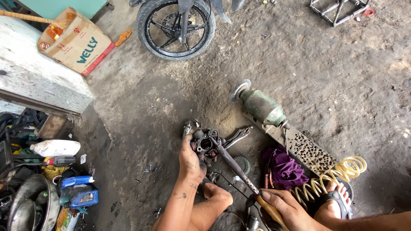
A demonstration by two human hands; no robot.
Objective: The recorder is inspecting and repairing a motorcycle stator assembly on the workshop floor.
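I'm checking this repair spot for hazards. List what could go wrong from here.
1. The right hand drives a long screwdriver into the engine part that the left hand steadies; a slip could stab those fingers.
2. A bare knee and a sandalled foot sit close to the work; a dropped part could hurt them.
3. The grinder lies nearby with its disc uncovered.

Left hand (190, 160) presses palm-down, arm extended forward; right hand (287, 209) is fisted (fingers (274, 197) curled tight).
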